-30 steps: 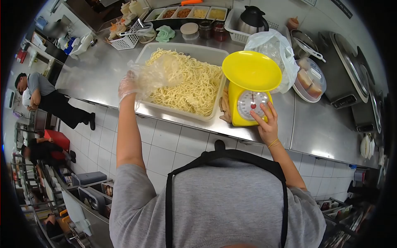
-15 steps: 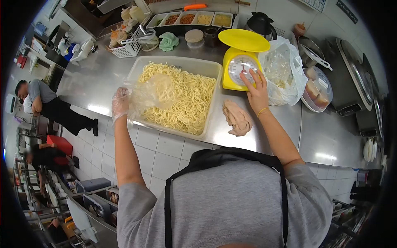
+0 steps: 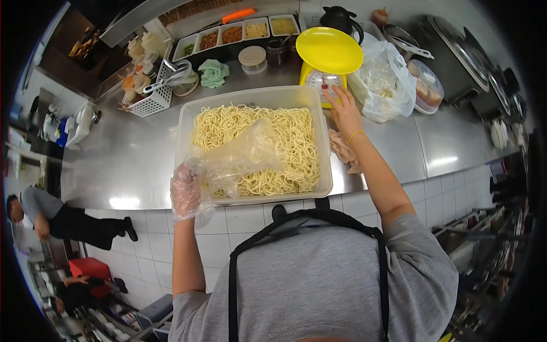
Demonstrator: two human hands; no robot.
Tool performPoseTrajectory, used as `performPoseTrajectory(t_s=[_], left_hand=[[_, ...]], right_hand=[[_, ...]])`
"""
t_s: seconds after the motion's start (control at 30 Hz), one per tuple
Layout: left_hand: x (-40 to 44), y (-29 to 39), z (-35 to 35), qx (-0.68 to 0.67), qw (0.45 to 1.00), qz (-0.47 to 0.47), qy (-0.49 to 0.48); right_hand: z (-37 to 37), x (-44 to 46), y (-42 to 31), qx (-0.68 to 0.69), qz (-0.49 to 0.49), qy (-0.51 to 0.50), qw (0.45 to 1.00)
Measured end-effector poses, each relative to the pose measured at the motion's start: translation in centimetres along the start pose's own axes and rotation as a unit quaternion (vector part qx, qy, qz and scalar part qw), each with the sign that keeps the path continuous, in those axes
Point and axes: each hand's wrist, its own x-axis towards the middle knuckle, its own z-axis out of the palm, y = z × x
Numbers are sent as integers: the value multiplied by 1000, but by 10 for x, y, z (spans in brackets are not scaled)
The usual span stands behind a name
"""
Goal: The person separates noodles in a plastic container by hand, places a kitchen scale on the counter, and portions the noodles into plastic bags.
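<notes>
At the near edge of the steel counter [image 3: 117,165], the left hand [image 3: 186,188], in a thin plastic glove, is at the front left corner of a wide tub [image 3: 325,157]. Its fingers look curled in on the bunched end of a clear bag [image 3: 242,154], though the layers of plastic hide the exact grip. The rest of the bag spreads loosely over the noodles [image 3: 301,137], which fill most of the tub. The tub lies more squarely in front of the person than half a second ago; whether it slid or the head turned, I cannot tell

Just past its right side is a crumpled pinkish cloth [image 3: 342,148], partly under the line of the right forearm, and nearer the tub than it was. Farther back, the bare right hand [image 3: 346,111] has its fingers spread and rather straight, tips at the dial of the yellow scale [image 3: 329,52], closed around nothing

The scale is the main change: a second ago it was by the front edge beside the tub, and now it is behind the tub's back right corner. To my eye that leaves the tub the chief thing at the front, with the scale within reach

Beyond are a white bag [image 3: 387,94] right of the scale, a green cloth [image 3: 213,73], a row of food trays [image 3: 232,35] and a black jug [image 3: 337,19]. Far off to the left, another person [image 3: 91,228] stands
</notes>
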Motion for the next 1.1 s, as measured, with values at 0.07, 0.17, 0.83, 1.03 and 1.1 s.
performPoseTrajectory(t_s=[0.07, 0.17, 0.83, 1.03, 1.1], left_hand=[[0, -5, 2, -34, 998, 39, 29], [2, 0, -1, -38, 999, 19, 1], [37, -41, 4, -35, 995, -21, 86], [47, -35, 16, -37, 999, 12, -13], [44, -33, 16, -35, 999, 14, -31]], right_hand=[[-7, -8, -7, 133, 128, 10, 983], [-41, -15, -38, 367, 340, -34, 865], [-126, -122, -68, 694, 299, -200, 623], [-91, -196, -45, 691, 246, -489, 471], [-39, -237, -51, 600, 281, -570, 485]])
